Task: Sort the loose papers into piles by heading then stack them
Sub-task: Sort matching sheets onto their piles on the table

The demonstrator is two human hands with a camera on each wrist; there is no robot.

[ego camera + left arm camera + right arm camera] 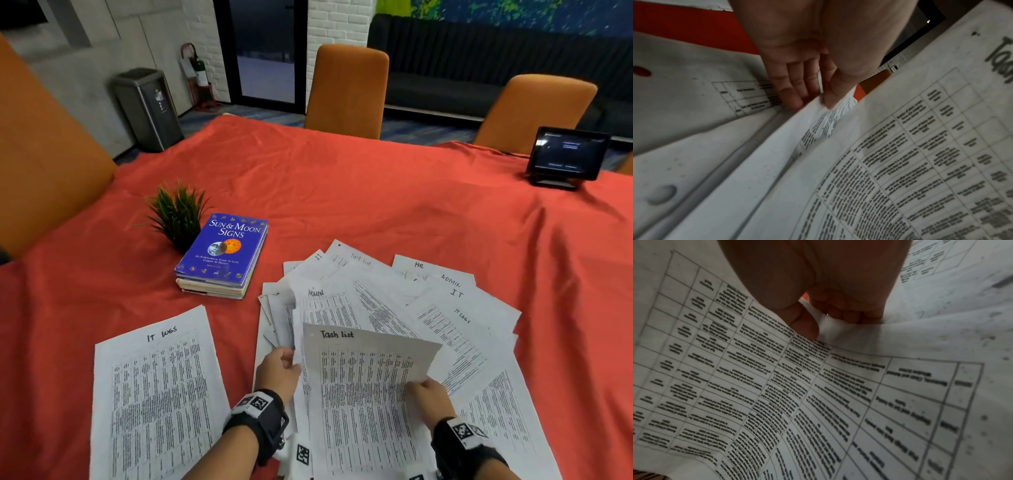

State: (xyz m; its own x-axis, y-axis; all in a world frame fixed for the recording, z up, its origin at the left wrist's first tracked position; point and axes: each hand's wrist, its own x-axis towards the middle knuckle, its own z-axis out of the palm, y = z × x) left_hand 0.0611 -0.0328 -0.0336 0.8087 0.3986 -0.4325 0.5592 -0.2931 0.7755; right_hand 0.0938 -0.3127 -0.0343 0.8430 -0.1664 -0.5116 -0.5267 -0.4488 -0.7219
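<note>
A sheet headed "Task list" is lifted at the near middle of the red table. My right hand pinches its right edge, thumb on the printed side and fingers curled behind. My left hand is at that sheet's left edge. There it pinches the edge of another sheet from the fanned pile of loose papers, between its thumb and fingers. Headings such as ADMIN, IT, HR and Task list show in the pile. A single sheet headed "IT Logs" lies flat to the left.
A stack of books with a blue one on top and a small potted plant stand behind the IT Logs sheet. A tablet on a stand sits at the far right. Orange chairs ring the red tablecloth.
</note>
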